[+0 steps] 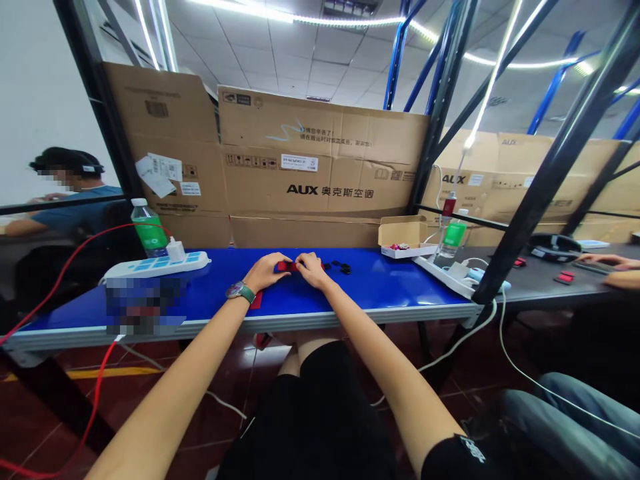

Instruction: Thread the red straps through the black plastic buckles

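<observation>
My left hand [269, 271] is closed on one end of a small red piece [286, 267], low over the blue tabletop. From the other side my right hand [311, 269] pinches the same piece. What kind of thing it is cannot be made out, and the fingers hide much of it. Several small black pieces [345, 269] lie just right of my right hand. Under my left wrist, near the table's front edge, another flat red piece [257, 301] partly shows. A watch with a green strap [241, 291] is on my left wrist.
Power strips [155, 265] and green-labelled bottles [149, 230] stand at both ends of the blue table [390, 287]. An open small box [400, 237] sits at the back right. Cardboard [325, 167] walls the back. A co-worker's hand [613, 261] rests at the right-hand table.
</observation>
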Motion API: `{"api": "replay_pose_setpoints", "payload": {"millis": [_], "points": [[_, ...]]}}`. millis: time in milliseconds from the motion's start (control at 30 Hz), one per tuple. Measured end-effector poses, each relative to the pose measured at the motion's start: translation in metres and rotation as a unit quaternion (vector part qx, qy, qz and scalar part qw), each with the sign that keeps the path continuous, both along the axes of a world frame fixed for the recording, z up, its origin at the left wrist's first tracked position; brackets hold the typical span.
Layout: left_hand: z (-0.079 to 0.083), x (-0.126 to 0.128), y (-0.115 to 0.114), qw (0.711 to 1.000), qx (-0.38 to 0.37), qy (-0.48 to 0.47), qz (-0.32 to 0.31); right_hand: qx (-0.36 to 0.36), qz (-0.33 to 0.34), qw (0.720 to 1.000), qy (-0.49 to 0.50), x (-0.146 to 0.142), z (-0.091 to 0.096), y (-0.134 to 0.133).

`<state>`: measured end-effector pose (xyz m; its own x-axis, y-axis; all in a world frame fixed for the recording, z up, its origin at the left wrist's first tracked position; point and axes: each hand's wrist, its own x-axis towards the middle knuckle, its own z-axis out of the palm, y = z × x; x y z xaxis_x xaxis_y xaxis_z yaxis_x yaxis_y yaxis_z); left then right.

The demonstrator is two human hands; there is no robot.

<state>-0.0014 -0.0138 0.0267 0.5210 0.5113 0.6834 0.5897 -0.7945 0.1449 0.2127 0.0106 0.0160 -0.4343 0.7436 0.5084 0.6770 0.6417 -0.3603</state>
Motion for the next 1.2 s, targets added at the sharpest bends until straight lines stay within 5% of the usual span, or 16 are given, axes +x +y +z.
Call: {"api": "replay_pose_setpoints", "payload": {"millis": [167,500,667,900,1100,1200], "points": [[-0.004,0.000,0.003,1.000,-0.009,-0.009,0.001,0.012,-0.001,1.000,0.008,0.001,-0.003,0.001],[-0.003,-0.001,0.007,0.994,0.004,-0.100,0.051,-0.026,0.024,0.984,0.172,0.010,0.003,0.022],[-0.004,0.002,0.005,0.998,-0.007,-0.058,0.019,-0.004,-0.004,0.992,0.123,0.005,-0.003,0.009],[-0.007,-0.006,0.010,0.991,-0.037,-0.102,0.074,0.028,0.063,0.970,0.234,0.013,0.004,0.019],[-0.007,-0.006,0.008,0.994,-0.024,-0.080,0.073,0.014,-0.160,0.965,0.208,0.018,0.006,0.008],[-0.008,-0.004,0.009,0.992,-0.047,-0.088,0.075,0.096,-0.154,0.979,0.098,0.011,0.009,-0.008]]}}
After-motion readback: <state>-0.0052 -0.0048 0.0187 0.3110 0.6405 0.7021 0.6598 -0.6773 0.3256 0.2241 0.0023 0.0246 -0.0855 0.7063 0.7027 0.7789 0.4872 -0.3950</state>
